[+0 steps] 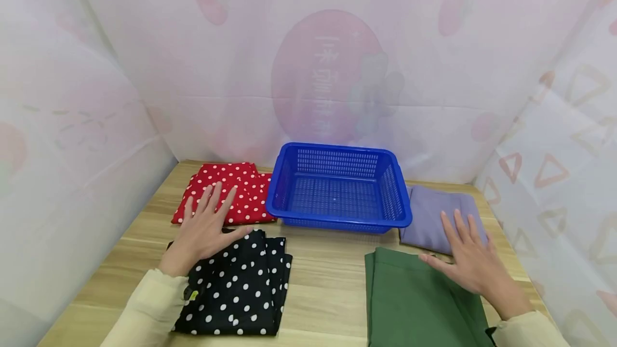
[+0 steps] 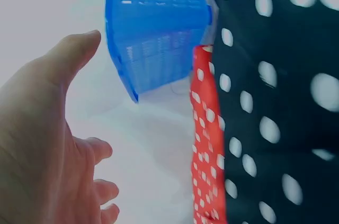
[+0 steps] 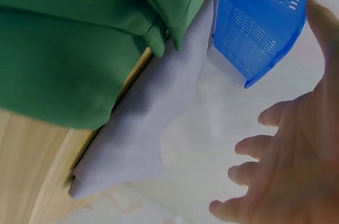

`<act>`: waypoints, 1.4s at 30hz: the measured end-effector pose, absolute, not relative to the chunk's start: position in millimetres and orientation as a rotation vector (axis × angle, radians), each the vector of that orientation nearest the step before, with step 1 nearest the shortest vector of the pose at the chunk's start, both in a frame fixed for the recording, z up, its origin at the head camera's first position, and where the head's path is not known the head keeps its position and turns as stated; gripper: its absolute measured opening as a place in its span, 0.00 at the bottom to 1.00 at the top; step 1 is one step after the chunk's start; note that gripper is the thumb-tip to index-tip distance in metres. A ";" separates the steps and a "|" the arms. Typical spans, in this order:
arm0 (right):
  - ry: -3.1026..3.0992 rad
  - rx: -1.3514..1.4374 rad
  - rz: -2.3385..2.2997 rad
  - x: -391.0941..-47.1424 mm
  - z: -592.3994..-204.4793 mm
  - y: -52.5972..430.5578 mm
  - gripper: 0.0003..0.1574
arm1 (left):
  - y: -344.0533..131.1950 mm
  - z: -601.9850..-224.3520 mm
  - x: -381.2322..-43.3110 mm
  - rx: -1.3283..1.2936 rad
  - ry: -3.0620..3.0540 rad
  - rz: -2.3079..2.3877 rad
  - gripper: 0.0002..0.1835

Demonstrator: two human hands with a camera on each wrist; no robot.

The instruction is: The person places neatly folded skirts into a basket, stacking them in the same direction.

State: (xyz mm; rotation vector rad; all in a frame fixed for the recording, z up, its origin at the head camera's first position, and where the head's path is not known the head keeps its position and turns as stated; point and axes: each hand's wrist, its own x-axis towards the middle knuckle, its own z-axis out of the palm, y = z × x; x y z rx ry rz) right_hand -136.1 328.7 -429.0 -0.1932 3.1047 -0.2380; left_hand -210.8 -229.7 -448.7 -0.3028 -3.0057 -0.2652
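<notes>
My left hand point(image 1: 204, 232) is spread, fingers straight, above the red polka-dot cloth point(image 1: 246, 197) and the black polka-dot cloth point(image 1: 236, 288). The left wrist view shows a gap between this hand and both folded cloths. On the other side, my right hand point(image 1: 469, 261) hovers with fingers apart over the folded green cloth point(image 1: 419, 304) and the lavender cloth point(image 1: 424, 213). Nothing is in either palm. Between the red and lavender cloths stands a blue plastic basket point(image 1: 337, 224) with perforated walls; its inside holds nothing.
All of it lies on a wood-grain table point(image 1: 323, 283). A pale printed curtain point(image 1: 231, 68) rises behind the basket, and similar sheets hang at the left point(image 1: 72, 149) and right sides.
</notes>
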 end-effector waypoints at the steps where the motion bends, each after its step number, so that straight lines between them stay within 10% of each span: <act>1: 3.102 -0.200 -0.234 -133.1 -428.9 330.0 0.66 | -225.8 -446.5 -213.9 -0.320 -3.000 -0.268 0.57; 42: 2.932 -0.274 -0.364 -72.8 -505.2 323.5 0.75 | -131.8 -447.1 -290.0 -0.606 -3.026 -0.326 0.58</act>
